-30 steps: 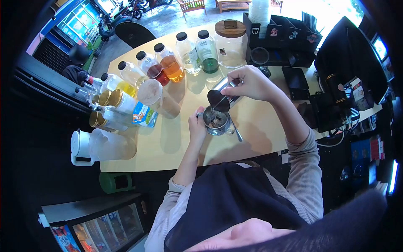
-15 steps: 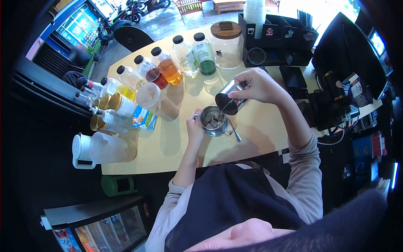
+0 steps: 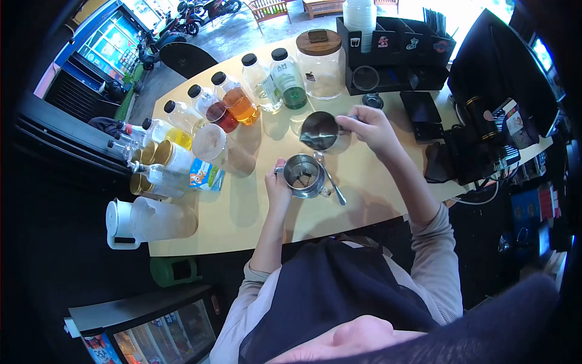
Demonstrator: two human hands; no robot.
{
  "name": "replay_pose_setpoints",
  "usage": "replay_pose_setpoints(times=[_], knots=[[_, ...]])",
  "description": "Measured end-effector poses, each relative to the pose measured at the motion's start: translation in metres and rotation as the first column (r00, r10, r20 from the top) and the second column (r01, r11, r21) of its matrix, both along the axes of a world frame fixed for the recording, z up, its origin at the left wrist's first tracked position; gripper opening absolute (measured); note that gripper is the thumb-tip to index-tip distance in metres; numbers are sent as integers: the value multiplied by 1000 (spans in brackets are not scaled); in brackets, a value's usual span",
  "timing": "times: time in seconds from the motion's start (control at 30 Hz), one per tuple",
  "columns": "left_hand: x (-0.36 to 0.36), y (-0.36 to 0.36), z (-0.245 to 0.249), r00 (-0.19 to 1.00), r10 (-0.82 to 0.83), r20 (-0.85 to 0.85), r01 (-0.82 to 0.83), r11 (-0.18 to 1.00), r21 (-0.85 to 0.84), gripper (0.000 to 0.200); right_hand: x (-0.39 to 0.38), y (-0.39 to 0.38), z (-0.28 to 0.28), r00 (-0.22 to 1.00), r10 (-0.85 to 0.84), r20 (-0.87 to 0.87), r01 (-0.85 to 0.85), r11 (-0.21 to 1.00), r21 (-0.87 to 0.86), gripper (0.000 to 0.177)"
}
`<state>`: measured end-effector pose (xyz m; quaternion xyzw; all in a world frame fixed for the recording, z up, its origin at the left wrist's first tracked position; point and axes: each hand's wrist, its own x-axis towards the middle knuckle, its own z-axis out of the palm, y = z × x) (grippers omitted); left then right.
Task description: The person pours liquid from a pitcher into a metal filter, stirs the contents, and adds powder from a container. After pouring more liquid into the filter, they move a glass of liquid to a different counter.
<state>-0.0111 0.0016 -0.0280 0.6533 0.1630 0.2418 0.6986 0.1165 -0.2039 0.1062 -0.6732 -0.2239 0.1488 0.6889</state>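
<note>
My right hand (image 3: pixel 368 126) is closed around the handle of a metal pitcher (image 3: pixel 333 134), its mouth turned up towards me. The pitcher hangs just beyond a round metal cup (image 3: pixel 310 193), apart from it. That cup has dark pieces and some liquid inside, and a clear glass handle shows at its lower right. Wrapped round the cup's left side, by a metal handle, is my left hand (image 3: pixel 279 189). A metal spoon (image 3: pixel 336 187) lies on the table right beside the cup.
Several black-capped bottles (image 3: pixel 239 104) line the far left edge of the table (image 3: pixel 242 233). A lidded tub (image 3: pixel 212 145), a blue carton (image 3: pixel 206 175) and white jugs (image 3: pixel 162 219) stand left. At right are a scale (image 3: pixel 421 115), black organizer (image 3: pixel 394 54) and monitor (image 3: pixel 497 91).
My right hand has turned the pitcher back from its tilt over the cup, and the thin stream has stopped. The pitcher has shifted away from the cup. My left hand stays on the cup.
</note>
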Motion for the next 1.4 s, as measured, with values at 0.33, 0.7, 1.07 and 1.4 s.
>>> replay_pose_setpoints(times=[0.33, 0.7, 1.07, 1.4], knots=[[-1, -4, -4, 996, 33, 88, -24, 994, -109, 52, -23, -45, -144, 880, -259, -397, 351, 919, 180, 25], [-3, -7, 9, 997, 72, 14, -71, 994, -81, 52, -41, -53, -173, 839, -238, -489, 385, 895, 226, 23], [0, 7, 6, 997, 53, 54, -41, 978, -204, 44, -43, -55, -180, 833, -251, -492, 404, 884, 234, 23], [-3, 16, 32, 997, 60, 44, -51, 983, -176, 42, -43, -56, -200, 838, -199, -509, 443, 793, 418, 22]])
